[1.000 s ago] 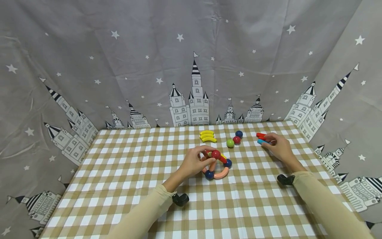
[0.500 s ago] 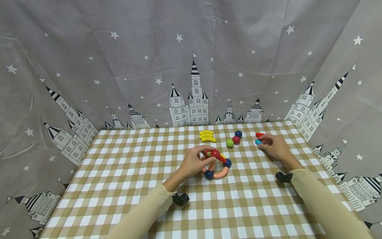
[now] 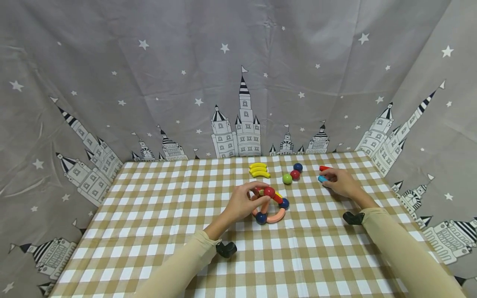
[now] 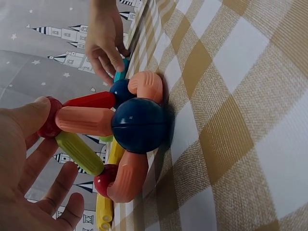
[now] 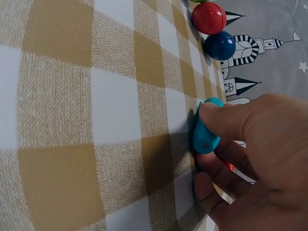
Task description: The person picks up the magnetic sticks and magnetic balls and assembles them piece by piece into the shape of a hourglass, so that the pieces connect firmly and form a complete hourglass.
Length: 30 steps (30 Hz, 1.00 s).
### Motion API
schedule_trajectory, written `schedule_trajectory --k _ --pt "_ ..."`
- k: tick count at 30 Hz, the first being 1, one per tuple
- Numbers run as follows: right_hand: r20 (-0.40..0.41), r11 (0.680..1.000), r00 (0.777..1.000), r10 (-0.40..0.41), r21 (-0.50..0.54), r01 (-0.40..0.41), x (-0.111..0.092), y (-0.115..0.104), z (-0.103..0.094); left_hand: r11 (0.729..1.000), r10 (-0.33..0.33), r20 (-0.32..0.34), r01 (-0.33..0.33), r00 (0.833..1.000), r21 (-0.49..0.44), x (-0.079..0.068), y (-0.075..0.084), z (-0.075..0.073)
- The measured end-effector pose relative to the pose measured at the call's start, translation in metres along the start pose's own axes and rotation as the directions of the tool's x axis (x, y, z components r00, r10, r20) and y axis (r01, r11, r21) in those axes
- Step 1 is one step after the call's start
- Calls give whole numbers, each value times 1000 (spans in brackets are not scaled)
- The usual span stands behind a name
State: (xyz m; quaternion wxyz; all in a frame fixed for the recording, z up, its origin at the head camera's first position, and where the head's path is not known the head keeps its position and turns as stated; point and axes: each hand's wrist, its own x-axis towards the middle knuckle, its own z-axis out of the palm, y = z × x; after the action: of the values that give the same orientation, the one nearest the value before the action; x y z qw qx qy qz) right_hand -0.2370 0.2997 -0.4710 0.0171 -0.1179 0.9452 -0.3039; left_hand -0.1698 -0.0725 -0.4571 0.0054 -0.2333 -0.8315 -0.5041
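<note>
In the head view my left hand [image 3: 241,201] grips the red ball [image 3: 269,192] atop a small frame of magnetic rods and balls. The left wrist view shows the thumb on that ball, with a salmon rod [image 4: 84,120], a red rod [image 4: 91,100] and a lime rod [image 4: 79,153] sloping from it. Dark blue balls [image 4: 139,125] and curved salmon rods [image 4: 130,178] form the base on the cloth. My right hand [image 3: 345,183] pinches a turquoise rod [image 5: 207,130] between thumb and fingers, at the cloth. Behind it a red rod [image 3: 324,168] is partly hidden.
Several curved yellow rods [image 3: 258,170] lie together near the back edge. To their right sit a green ball [image 3: 287,179], a loose red ball [image 3: 295,174] and a loose dark blue ball [image 3: 297,167]. A checked cloth [image 3: 149,231] covers the table; a grey curtain [image 3: 167,82] hangs behind.
My right hand has shifted slightly left with the turquoise rod, which has turned and moved away from the red rod. The left hand and the frame stay where they were.
</note>
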Motion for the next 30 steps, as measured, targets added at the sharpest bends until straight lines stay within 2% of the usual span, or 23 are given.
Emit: schedule_trajectory --k 8,12,15,18,23,30 --pt "46 1000 999 14 -18 -13 -4 -9 -3 1000 -8 10 8 1000 9 -1 1 0" --pt "23 999 999 -33 1 33 -8 -17 -5 1000 -9 0 9 1000 30 -1 1 0" --pt "-2 996 996 -87 32 87 -12 -23 -9 999 -13 -8 14 1000 45 -1 1 0" --pt "-16 992 994 -104 73 105 -16 -30 -12 999 -10 -9 10 1000 45 0 1 1" --pt "-23 984 994 -106 142 108 -21 -47 -15 1000 -5 -3 5 1000 15 0 0 1" --pt "-23 963 994 -109 246 112 -24 -75 -13 999 -39 -4 39 999 -1 -1 -2 0"
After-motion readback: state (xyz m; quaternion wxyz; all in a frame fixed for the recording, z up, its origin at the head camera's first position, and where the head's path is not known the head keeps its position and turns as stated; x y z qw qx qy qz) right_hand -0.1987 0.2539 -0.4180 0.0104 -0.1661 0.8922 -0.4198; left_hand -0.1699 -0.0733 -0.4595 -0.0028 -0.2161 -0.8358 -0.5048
